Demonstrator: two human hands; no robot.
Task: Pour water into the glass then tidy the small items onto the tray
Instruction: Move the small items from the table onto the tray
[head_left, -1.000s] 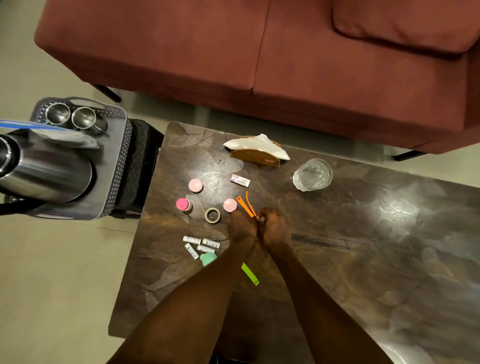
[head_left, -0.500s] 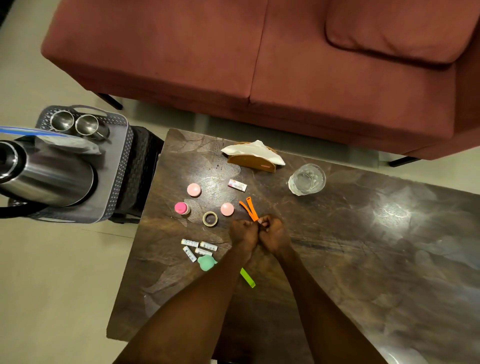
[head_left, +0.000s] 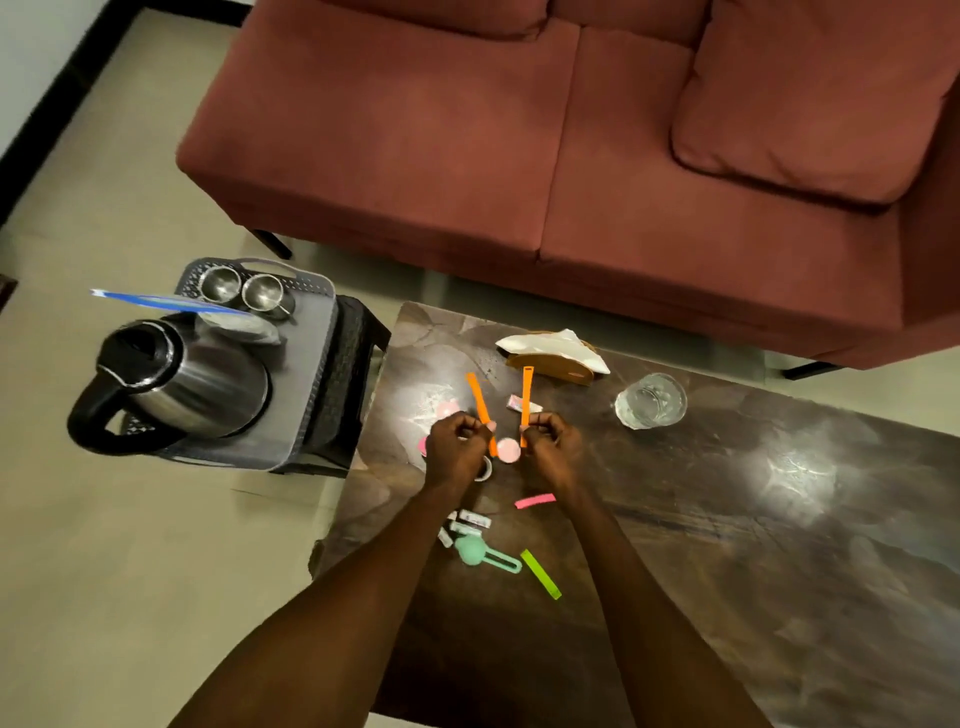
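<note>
Orange strips (head_left: 480, 400) in both hands (head_left: 457, 449)

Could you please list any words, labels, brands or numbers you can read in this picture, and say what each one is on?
No text here can be read.
Small white packets near the left forearm: dark print, too small and blurred.
White packet between the two orange strips: reddish marking, unreadable.
Wooden napkin holder: a faint dark mark on its face, too blurred to tell.
Kettle, drinking glass: no visible lettering.
</note>
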